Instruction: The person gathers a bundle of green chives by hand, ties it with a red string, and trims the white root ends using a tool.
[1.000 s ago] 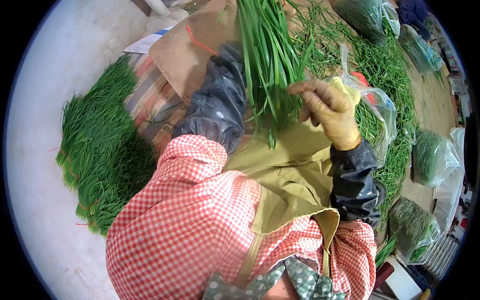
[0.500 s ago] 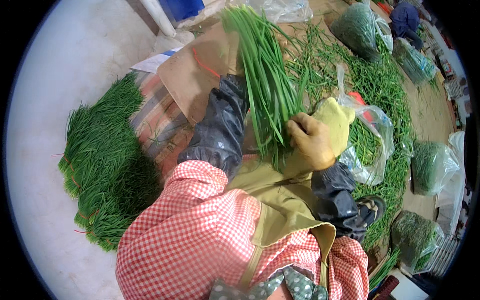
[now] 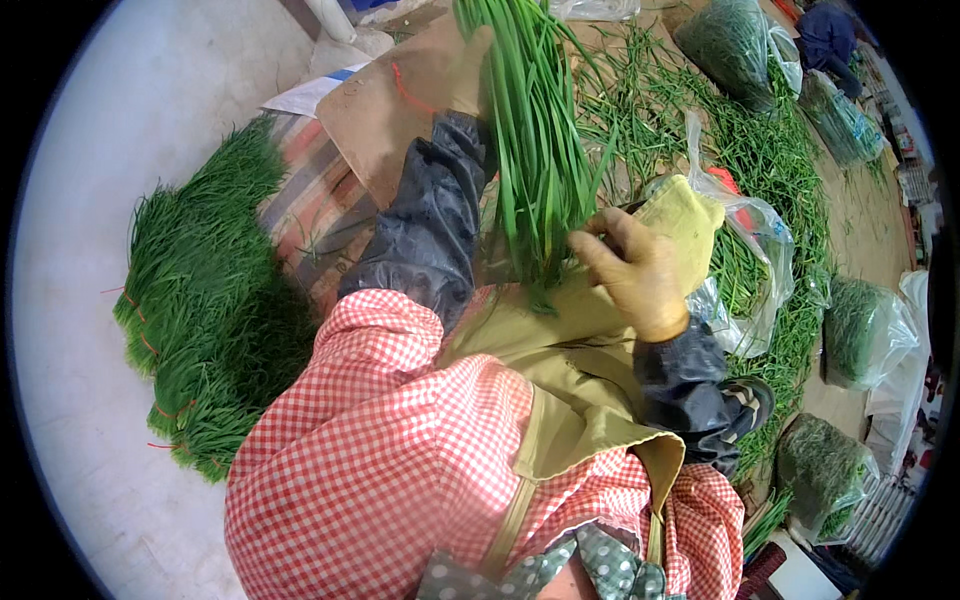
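Up near the top of the head view, my left hand (image 3: 472, 75), blurred and partly hidden by leaves, grips a loose bunch of garlic chives (image 3: 535, 130). The long flat leaves hang down toward my lap. My right hand (image 3: 637, 272), in a yellowish glove, is beside the lower end of the bunch with its fingers curled together. Whether a leaf is pinched in them is hidden. Below lies my yellow-green apron (image 3: 560, 335), with a few leaf bits on it. Dark sleeve covers are on both forearms.
Tied chive bundles (image 3: 200, 300) are stacked at left on the pale floor. Cardboard (image 3: 365, 125) with a red tie (image 3: 405, 90) lies ahead. Loose chives (image 3: 775, 190) spread at right, around an opened plastic bag (image 3: 765, 265). Filled bags (image 3: 860, 330) stand farther right; another person (image 3: 828, 40) is at the far right.
My left hand and the chive bunch have moved up and slightly away from me. My right hand has shifted a little right and down, away from the leaves.
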The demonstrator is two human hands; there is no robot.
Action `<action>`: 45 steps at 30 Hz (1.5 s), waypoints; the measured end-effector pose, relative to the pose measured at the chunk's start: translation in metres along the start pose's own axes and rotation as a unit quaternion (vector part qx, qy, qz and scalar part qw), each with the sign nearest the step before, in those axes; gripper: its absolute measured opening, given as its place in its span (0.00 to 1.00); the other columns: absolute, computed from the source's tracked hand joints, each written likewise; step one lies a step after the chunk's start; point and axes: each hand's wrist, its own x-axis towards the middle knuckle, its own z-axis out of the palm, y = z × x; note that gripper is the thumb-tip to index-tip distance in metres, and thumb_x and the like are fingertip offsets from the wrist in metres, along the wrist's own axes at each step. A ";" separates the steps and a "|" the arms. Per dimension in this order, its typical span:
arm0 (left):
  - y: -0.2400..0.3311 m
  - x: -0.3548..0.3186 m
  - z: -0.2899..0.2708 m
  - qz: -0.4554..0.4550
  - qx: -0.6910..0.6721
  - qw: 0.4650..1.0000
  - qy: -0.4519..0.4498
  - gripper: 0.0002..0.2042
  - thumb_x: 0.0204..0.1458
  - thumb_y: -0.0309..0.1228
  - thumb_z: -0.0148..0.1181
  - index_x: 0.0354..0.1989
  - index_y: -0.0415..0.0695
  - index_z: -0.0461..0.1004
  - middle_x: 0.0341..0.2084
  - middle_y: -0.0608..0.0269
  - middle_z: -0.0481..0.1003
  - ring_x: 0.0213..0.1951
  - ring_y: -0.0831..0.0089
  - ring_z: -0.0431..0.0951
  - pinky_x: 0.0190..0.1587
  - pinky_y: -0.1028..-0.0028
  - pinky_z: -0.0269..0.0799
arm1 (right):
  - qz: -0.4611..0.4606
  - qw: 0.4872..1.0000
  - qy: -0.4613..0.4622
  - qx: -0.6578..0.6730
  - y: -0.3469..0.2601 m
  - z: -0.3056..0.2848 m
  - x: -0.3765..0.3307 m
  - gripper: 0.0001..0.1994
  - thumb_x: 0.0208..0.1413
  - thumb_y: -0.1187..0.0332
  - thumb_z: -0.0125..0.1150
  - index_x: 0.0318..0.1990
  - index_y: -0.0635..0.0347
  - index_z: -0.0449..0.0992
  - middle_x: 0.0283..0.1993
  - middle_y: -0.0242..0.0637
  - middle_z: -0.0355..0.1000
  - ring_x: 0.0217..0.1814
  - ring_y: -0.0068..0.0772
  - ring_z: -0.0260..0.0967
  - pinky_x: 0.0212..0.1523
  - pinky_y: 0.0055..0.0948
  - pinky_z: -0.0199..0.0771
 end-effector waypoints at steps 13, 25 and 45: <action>0.006 -0.027 0.022 -0.139 0.025 0.988 -0.069 0.27 0.49 0.43 0.63 0.53 0.40 0.67 0.40 0.54 0.76 0.37 0.65 0.78 0.39 0.65 0.78 | 0.114 0.940 -0.123 0.298 0.003 -0.001 0.029 0.11 0.59 0.61 0.53 0.31 0.59 0.72 0.22 0.27 0.68 0.15 0.17 0.61 0.17 0.17 0.57; -0.089 -0.118 -0.013 -0.280 0.029 0.959 0.024 0.31 0.51 0.45 0.59 0.59 0.38 0.61 0.47 0.50 0.73 0.46 0.61 0.76 0.42 0.65 0.78 | -0.045 0.791 -0.161 0.589 0.014 -0.056 -0.036 0.13 0.51 0.61 0.64 0.28 0.64 0.72 0.20 0.36 0.70 0.13 0.27 0.62 0.19 0.25 0.60; -0.128 -0.120 0.006 -0.375 -0.003 0.927 0.022 0.23 0.52 0.29 0.60 0.57 0.44 0.63 0.42 0.57 0.75 0.35 0.68 0.79 0.33 0.66 0.81 | -0.471 0.683 -0.149 0.539 0.039 -0.120 -0.090 0.15 0.51 0.62 0.62 0.44 0.59 0.75 0.37 0.31 0.77 0.34 0.26 0.75 0.27 0.26 0.70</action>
